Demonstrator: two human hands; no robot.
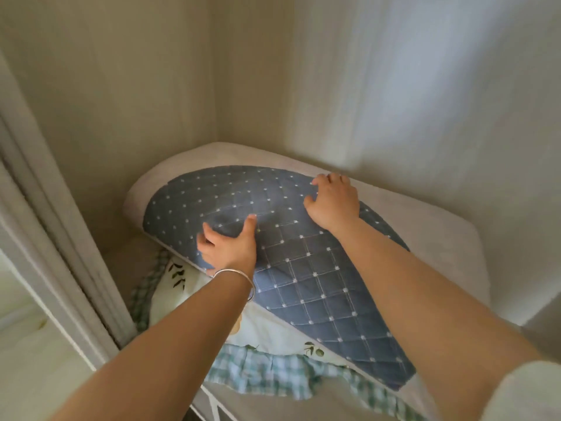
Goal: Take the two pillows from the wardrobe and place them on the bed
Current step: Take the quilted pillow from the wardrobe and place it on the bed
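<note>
A blue quilted pillow point(291, 268) with white dots lies on top of a stack inside the wardrobe. My left hand point(227, 247), with a silver bangle on the wrist, clasps its near left edge, fingers curled under the rim. My right hand point(332, 202) presses on the pillow's far top edge, fingers hooked over it. Beneath it lies a second pillow point(267, 329), white with a leaf print and a green checked frill, mostly covered by the blue one. The bed is out of view.
A thick beige cushion or folded pad point(440, 235) sits behind and under the blue pillow, against the wardrobe's back wall point(394, 86). The wardrobe's door frame point(54, 238) stands close on the left. A white wire rack edge point(218, 411) shows at the bottom.
</note>
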